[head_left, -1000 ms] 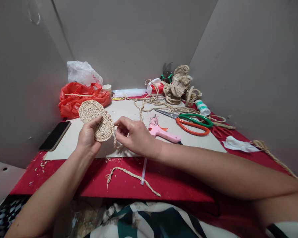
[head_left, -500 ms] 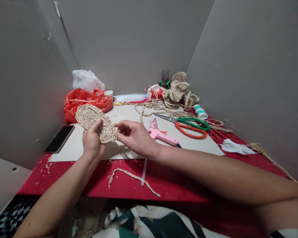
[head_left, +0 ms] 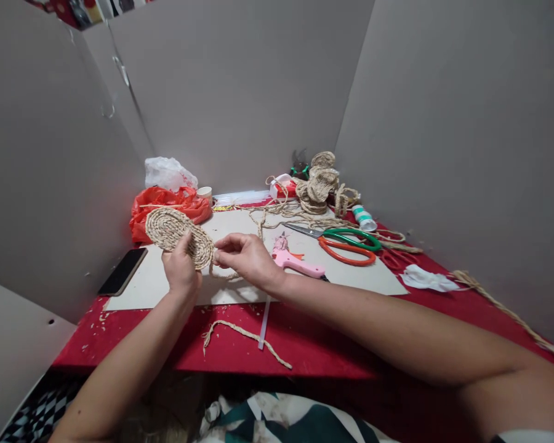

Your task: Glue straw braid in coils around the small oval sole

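Note:
An oval coiled mat of braided straw (head_left: 168, 226) is tilted up in my left hand (head_left: 181, 264), the thumb across its face and the fingers behind it. My right hand (head_left: 247, 255) is at the mat's right edge, thumb and forefinger pinched together; what lies between the fingertips is too small to tell. A loose braided cord (head_left: 224, 277) hangs from the mat's lower right edge and passes under my right hand. Just right of that hand, a pink glue gun (head_left: 298, 263) lies on the white board (head_left: 138, 292).
Large scissors (head_left: 346, 243) with green and orange handles lie on the board's right. Behind are braided cord coils (head_left: 321, 184). A red bag (head_left: 152, 206) and a phone (head_left: 122, 272) are at left. A cord piece (head_left: 244, 332) and clear stick (head_left: 264, 326) lie in front.
The camera view has shifted, so the table things appear slightly lower. My right thumb and forefinger have closed together at the mat's edge. My left hand keeps its hold.

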Motion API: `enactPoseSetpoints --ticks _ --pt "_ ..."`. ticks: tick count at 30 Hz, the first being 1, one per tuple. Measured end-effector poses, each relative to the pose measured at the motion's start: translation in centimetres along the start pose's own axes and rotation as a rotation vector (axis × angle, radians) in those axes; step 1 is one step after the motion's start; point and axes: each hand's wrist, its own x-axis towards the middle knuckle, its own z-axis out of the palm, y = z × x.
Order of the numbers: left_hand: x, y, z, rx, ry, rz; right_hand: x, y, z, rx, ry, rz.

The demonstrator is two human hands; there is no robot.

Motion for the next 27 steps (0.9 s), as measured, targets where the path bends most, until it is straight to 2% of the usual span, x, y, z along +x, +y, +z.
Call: enactPoseSetpoints --ticks 9,15,18,22,27 --pt "-0.4 -0.3 1.7 -0.053 0.003 0.117 -0.2 -0.6 -0.1 0.142 0.096 -0.048" --pt "-1.0 -0.3 2.3 0.032 -0.025 0.166 -0.1 -0.8 0.2 0.310 0.118 0.060" --pt "-1.8 0.2 2.1 0.157 -0.158 0.133 -0.3 -1.3 0.1 0.404 0.113 0.158" --pt "-2.7 1.4 1.3 0.328 -0.445 0.066 -0.7 -2.5 -0.5 0.511 0.082 0.278" --pt "-1.7 3.2 -0.2 0.466 -0.750 -0.059 -1.1 -3.8 -2.0 0.556 -0.011 0.372"
